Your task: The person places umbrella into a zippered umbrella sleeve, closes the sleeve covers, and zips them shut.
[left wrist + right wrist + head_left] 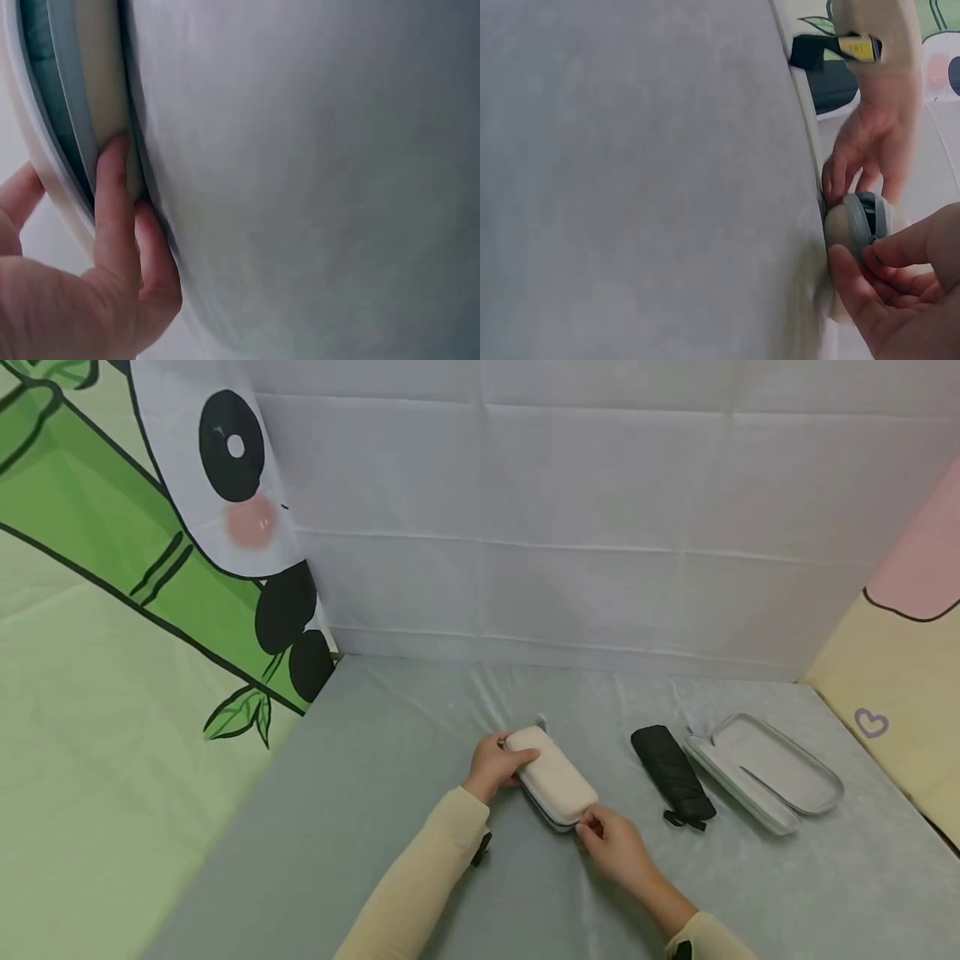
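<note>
Leftmost, the left hand [495, 767] grips a cream zippered case [557, 778] over the table [322, 802], the right hand [613, 845] pinches its partly open zipper [859, 221], and rightward a black folded umbrella [671, 771] lies beside an open pale case [737, 782].

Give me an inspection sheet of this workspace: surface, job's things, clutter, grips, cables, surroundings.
Surface: grey cloth-covered table, lightly creased.
Job's things: cream zip case, partly unzipped, with a dark green interior showing through the gap.
Clutter: black folded item with a strap, possibly an umbrella; beside it, a pale case, apparently lying open.
Grips: left hand holds the far end of the cream zip case; right hand pinches at its zip, near end.
Cables: nothing seen.
Surroundings: pale creased sheet behind, panda print left, pink-and-yellow print right.
</note>
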Demonstrator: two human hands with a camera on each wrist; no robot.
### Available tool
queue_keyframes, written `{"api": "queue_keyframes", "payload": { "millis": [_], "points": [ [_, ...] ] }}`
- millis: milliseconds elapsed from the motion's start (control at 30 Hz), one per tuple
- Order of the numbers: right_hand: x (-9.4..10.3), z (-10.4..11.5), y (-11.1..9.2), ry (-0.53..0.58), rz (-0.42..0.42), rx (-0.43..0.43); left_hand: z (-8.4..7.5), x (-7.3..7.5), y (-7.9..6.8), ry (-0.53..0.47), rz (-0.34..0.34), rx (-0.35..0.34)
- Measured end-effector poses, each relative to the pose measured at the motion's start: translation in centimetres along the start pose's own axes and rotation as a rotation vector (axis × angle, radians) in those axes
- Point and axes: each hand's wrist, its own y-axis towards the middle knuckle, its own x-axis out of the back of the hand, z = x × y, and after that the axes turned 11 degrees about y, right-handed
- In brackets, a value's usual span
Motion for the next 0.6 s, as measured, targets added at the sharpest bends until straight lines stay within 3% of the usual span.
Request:
{"api": "queue_keyframes", "payload": {
  "millis": [167, 300, 600],
  "points": [
    [0.4, -0.3, -0.2, 0.007, -0.02, -0.022, 0.4, 0.4, -1.2, -0.009, -0.027, -0.011],
    [1.0, -0.7, -0.3, 0.029, -0.024, -0.055, 0.9, 0.8, -2.5, 0.047, -0.065, -0.037],
    [3.8, -1.9, 0.9, -0.066, 0.008, -0.084, 1.8, 1.9, -4.8, 0.109, -0.112, -0.081]
  ]
}}
